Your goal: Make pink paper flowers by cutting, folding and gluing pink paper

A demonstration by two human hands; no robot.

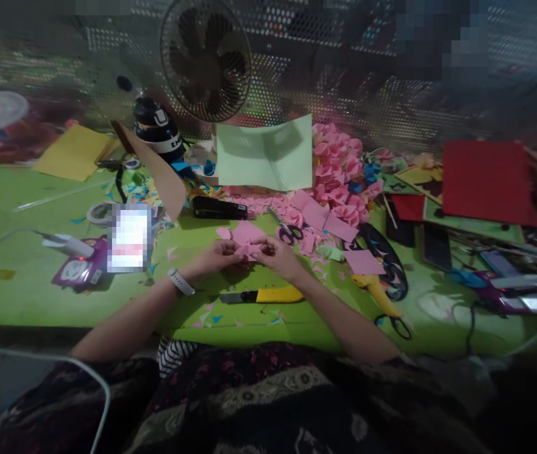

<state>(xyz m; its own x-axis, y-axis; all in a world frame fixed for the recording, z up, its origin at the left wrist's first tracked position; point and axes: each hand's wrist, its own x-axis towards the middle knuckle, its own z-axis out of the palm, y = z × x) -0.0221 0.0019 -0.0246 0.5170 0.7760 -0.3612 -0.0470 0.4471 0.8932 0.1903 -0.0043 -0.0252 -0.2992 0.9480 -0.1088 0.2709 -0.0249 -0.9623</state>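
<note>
A small folded piece of pink paper [248,250] is pinched between both hands above the green table. My left hand [224,254], with a white band on its wrist, grips its left edge. On the other side my right hand [271,253] holds it between thumb and fingers. Behind the hands lies another flat pink sheet [248,230]. Black-handled scissors [290,234] rest just beyond my right hand. Closer to me, a yellow box cutter [278,294] lies with its blade pointing left. A black stapler [220,208] sits beyond my left hand.
Pink paper petals [337,167] are heaped at the back, beside a propped pale green sheet [265,154]. A lit phone [130,238] stands at left. A yellow glue gun [377,293] lies at right, near red sheets [486,183]. A fan [206,60] stands behind.
</note>
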